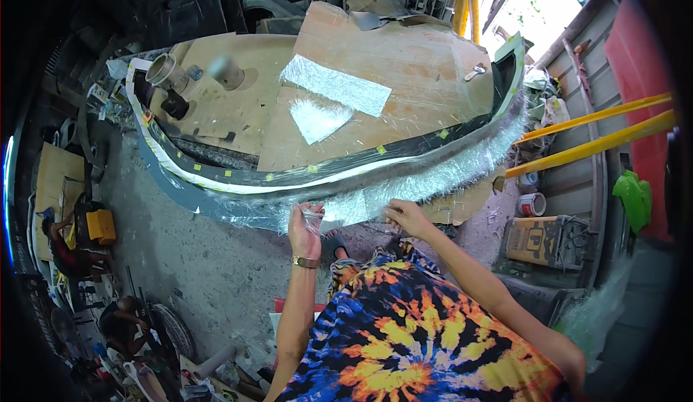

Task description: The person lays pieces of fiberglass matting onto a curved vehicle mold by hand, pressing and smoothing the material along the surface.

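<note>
A long curved black moulded piece (341, 164) with a white band and yellow-green squares lies along the cardboard-covered work surface (433, 77). Shaggy, translucent white fiberglass matting (469, 160) runs along its near edge. My left hand (304, 229) is closed on a loose bit of matting at that edge, fingers upward. My right hand (406, 218), to the right, has curled fingers at the matting's edge; what they pinch is too small to make out. A cut fiberglass strip (336, 84) and a smaller patch (317, 120) lie on the cardboard beyond the piece.
Containers (166, 70) sit at the surface's back left. Yellow poles (588, 142), a tin (530, 205) and a box (541, 243) are at right. Down at left, two co-workers (61, 247) (123, 326) crouch among clutter on the concrete floor (188, 258).
</note>
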